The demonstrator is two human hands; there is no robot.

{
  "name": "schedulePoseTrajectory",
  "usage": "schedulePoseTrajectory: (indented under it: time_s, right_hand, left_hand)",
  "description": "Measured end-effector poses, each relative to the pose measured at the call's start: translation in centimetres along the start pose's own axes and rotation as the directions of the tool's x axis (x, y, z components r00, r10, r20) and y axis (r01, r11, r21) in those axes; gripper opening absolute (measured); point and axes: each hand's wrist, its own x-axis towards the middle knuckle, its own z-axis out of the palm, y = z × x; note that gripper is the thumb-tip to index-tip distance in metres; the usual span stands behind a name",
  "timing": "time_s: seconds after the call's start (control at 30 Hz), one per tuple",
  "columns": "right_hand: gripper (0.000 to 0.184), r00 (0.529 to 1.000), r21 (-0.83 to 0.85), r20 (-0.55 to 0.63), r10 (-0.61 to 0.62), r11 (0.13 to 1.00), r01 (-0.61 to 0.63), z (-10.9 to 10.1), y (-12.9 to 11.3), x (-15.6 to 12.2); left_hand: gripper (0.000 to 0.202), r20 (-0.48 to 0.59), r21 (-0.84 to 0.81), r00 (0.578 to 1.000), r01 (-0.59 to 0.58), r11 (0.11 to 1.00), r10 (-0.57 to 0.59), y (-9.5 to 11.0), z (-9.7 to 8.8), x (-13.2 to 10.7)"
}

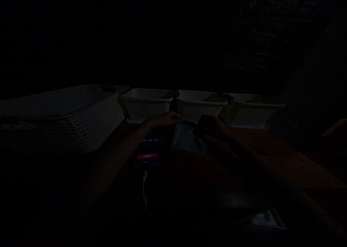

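In very dim light, one perforated basket (81, 113) stands at the bench's (284, 167) left, then three white tubs (146, 104) in a row, with one lit phone (148, 147) in front. The left hand (165, 120) touches the far edge of one patterned cloth (185, 140) beside the phone; the right hand (214, 129) rests on its right edge, and how either hand's fingers are set cannot be told.

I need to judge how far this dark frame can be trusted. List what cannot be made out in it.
- Head view, left hand and right hand: darkness hides the fingers, so any grip on the pale patterned cloth piece is unclear.
- Three white rectangular plastic bins: contents hidden by their walls and the dark.
- Lit phone screen: small text below the timer is too small.
- Large white perforated basket: left part fades into darkness.
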Motion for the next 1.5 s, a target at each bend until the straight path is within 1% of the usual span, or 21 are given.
schedulePoseTrajectory:
  time_s: [0.1, 0.2, 0.3, 0.37, 0.47, 0.63, 0.73, 0.87, 1.07, 1.23, 1.37, 1.5]
  right_hand:
    - [0.034, 0.999, 0.052, -0.013, 0.042, 0.998, -0.041, 0.1, 0.0, 0.1]
    - [0.034, 0.998, 0.096, -0.059, 0.014, 0.995, -0.008, 0.3, -0.2, 0.2]
    - [0.033, 0.998, 0.159, -0.058, -0.022, 0.987, 0.031, 0.3, -0.3, 0.3]
    - [0.032, 0.999, 0.179, -0.044, -0.011, 0.984, 0.019, 0.2, -0.3, 0.3]
    - [0.032, 0.998, 0.201, -0.056, 0.021, 0.980, -0.010, 0.1, -0.1, 0.3]
    - [0.036, 0.997, 0.264, -0.058, 0.060, 0.964, -0.043, 0.3, 0.6, 0.5]
    - [0.039, 0.997, 0.339, -0.039, 0.062, 0.940, -0.045, 0.7, 0.9, 0.6]
    - [0.037, 0.996, 0.371, -0.014, 0.085, 0.926, -0.073, 1.3, 0.8, 0.6]
    - [0.038, 0.991, 0.428, -0.009, 0.134, 0.896, -0.117, 1.5, 0.6, 0.6]
    - [0.034, 0.995, 0.373, -0.019, 0.094, 0.925, -0.080, 1.3, 0.8, 0.6]
    - [0.031, 0.998, 0.383, -0.006, 0.065, 0.922, -0.057, 1.2, 1.1, 0.7]
    - [0.032, 0.996, 0.433, -0.013, 0.088, 0.898, -0.074, 1.2, 1.3, 0.8]
  left_hand:
    - [0.029, -0.053, -0.001, 0.998, -0.041, 0.999, 0.041, -0.1, -0.1, 0.3]
    - [0.029, -0.125, -0.046, 0.990, -0.070, 0.996, 0.064, -0.3, -0.1, 0.5]
    - [0.031, -0.184, -0.074, 0.982, -0.064, 0.995, 0.049, -0.4, 0.0, 0.6]
    - [0.030, -0.211, -0.071, 0.975, -0.094, 0.993, 0.077, -0.3, 0.0, 0.6]
    - [0.028, -0.228, -0.053, 0.965, -0.146, 0.988, 0.130, -0.2, -0.1, 0.5]
    - [0.023, -0.268, 0.005, 0.957, -0.114, 0.993, 0.111, 0.0, 0.0, 0.4]
    - [0.022, -0.277, 0.030, 0.956, -0.091, 0.995, 0.096, 0.1, 0.0, 0.4]
    - [0.025, -0.269, 0.067, 0.960, -0.064, 0.996, 0.080, -0.1, -0.1, 0.5]
    - [0.024, -0.301, 0.040, 0.945, -0.120, 0.992, 0.126, -0.2, 0.0, 0.6]
    - [0.026, -0.314, -0.019, 0.940, -0.144, 0.989, 0.130, -0.2, 0.2, 0.7]
    - [0.025, -0.307, 0.020, 0.942, -0.134, 0.991, 0.134, -0.5, 0.1, 0.7]
    - [0.025, -0.308, 0.053, 0.939, -0.142, 0.988, 0.151, -0.5, -0.1, 0.6]
